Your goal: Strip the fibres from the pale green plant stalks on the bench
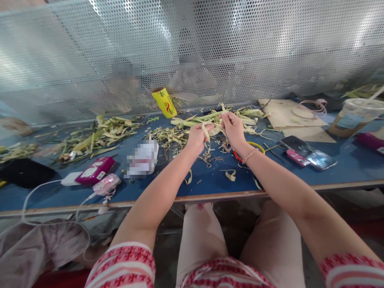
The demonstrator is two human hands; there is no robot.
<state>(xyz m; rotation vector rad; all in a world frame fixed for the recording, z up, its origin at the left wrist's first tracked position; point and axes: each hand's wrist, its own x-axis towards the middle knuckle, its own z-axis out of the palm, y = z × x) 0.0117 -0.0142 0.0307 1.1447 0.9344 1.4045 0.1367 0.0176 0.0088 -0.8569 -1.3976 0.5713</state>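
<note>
Pale leaf strip (205,132) curls at twelve o'clock above the desk (171,176), pinched in the left hand's grip (197,137); the right hand's grip (233,127) is pressed together beside it, contents unclear. A yellow tube (165,103) sits at eleven o'clock.

Perforated metal screen (255,52), bright glints (163,31), behind blue table (210,184); dim floor (167,248) below.

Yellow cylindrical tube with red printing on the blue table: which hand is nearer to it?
Left. The left hand is to the right of the yellow tube, closer to the body; the right hand is farther to the tube's right.
</note>
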